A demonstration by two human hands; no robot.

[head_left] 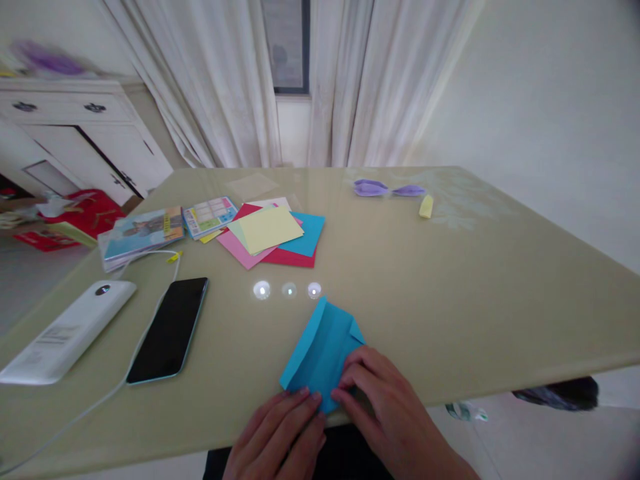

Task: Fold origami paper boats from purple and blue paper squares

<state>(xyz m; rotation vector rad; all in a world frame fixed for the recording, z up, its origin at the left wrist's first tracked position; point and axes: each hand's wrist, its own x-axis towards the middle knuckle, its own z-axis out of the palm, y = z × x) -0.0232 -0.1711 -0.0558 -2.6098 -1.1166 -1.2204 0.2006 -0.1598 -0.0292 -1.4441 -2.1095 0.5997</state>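
A sheet of blue paper (325, 347) lies at the table's near edge, in front of me. Its left side is folded inward in a long strip, and a small flap stands at its upper right corner. My left hand (280, 437) holds the paper's near edge, its fingertips pressed together on the lower left part. On the right side, my right hand (385, 407) pinches the folded edge between thumb and fingers. Part of the paper's near right side is hidden under the fingers.
A black phone (170, 330) and a white power bank (70, 330) with a cable lie at left. Behind them are booklets (147, 233) and loose coloured paper sheets (273, 230). Purple folded paper pieces (370, 188) and a small yellow piece (426, 207) lie at the far right.
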